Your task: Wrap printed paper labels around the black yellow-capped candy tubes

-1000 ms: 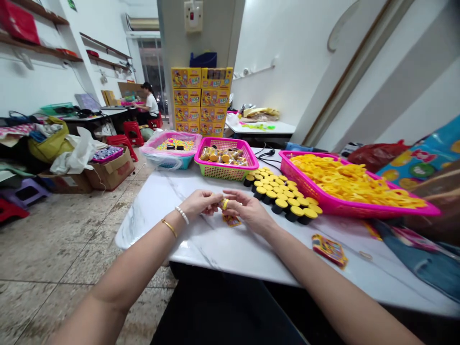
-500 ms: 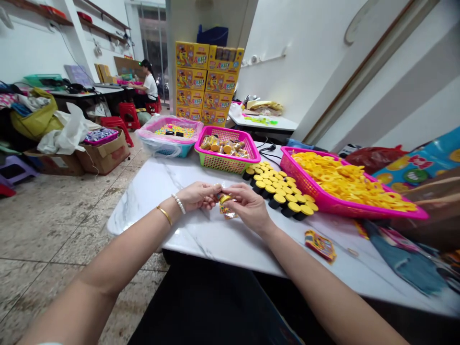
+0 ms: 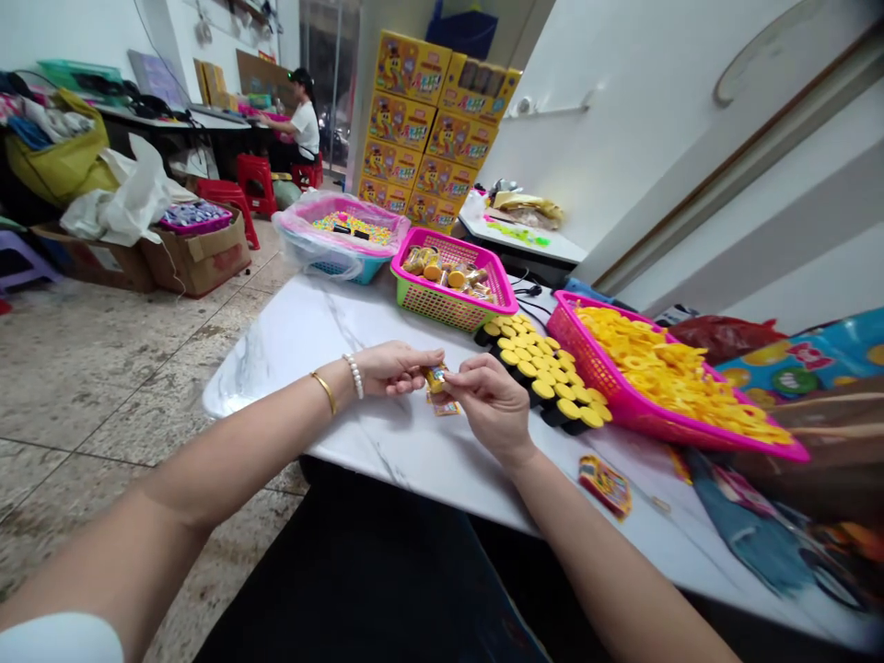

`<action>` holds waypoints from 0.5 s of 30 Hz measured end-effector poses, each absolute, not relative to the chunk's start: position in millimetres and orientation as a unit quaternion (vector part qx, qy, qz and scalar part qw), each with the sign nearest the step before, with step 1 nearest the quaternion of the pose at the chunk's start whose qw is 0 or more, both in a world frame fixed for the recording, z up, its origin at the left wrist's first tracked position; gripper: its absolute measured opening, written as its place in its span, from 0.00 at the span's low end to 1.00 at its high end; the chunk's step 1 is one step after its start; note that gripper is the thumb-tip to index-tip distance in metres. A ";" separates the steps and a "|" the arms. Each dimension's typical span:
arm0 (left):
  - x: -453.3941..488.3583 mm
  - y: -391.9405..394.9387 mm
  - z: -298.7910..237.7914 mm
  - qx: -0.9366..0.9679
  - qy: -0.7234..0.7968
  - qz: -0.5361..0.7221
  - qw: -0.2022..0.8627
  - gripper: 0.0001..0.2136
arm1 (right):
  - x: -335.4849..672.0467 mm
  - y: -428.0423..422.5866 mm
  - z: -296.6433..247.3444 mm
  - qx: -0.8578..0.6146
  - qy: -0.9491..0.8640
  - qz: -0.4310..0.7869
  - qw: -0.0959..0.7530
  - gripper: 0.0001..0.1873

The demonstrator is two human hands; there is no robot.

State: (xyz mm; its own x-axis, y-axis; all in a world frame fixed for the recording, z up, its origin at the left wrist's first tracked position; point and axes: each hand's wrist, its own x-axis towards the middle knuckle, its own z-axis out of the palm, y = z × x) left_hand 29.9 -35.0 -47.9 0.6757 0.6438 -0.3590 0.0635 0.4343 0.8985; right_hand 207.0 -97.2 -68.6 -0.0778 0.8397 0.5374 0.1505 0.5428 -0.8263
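Between my two hands is a small yellow printed packet, held above the marble-patterned table. My left hand pinches its left side between thumb and fingers. From the other side my right hand grips it with thumb and forefinger; its exact contents are too small to make out. Just below lies a flat printed wrapper on the tabletop. To the right of my right hand stand several black tubs with yellow lids, packed closely in rows.
A pink-and-green basket holds wrapped pieces; a plastic-lined basket of coloured beads stands left of it. At right is a pink basket of yellow rings. Printed wrappers lie by my right forearm. Yellow boxes stand behind; a person sits far off.
The view has shifted, with the boxes now higher and to the right. The packet has turned upright between my fingers, and my right hand has come slightly away from my left.
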 end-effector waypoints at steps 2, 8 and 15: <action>29.8 -35.8 -48.6 0.501 0.368 0.179 0.763 0.23 | 207.4 -96.4 -71.1 -0.376 -0.666 0.319 0.560 0.06; 30.7 -35.8 -52.1 0.492 0.372 0.192 0.763 0.25 | 206.9 -95.2 -79.1 -0.405 -0.711 0.295 0.494 0.22; 30.7 -31.1 -56.0 0.458 0.334 0.231 0.791 0.23 | 216.1 -38.3 -27.6 -0.499 -0.700 0.140 0.491 0.13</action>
State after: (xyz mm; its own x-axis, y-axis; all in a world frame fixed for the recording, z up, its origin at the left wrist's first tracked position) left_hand 30.7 -31.1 -56.0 0.6705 0.6712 -0.3160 -0.0596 0.4733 0.8789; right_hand 216.1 -38.3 -27.6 -0.0197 0.8360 0.5484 0.5605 0.4635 -0.6863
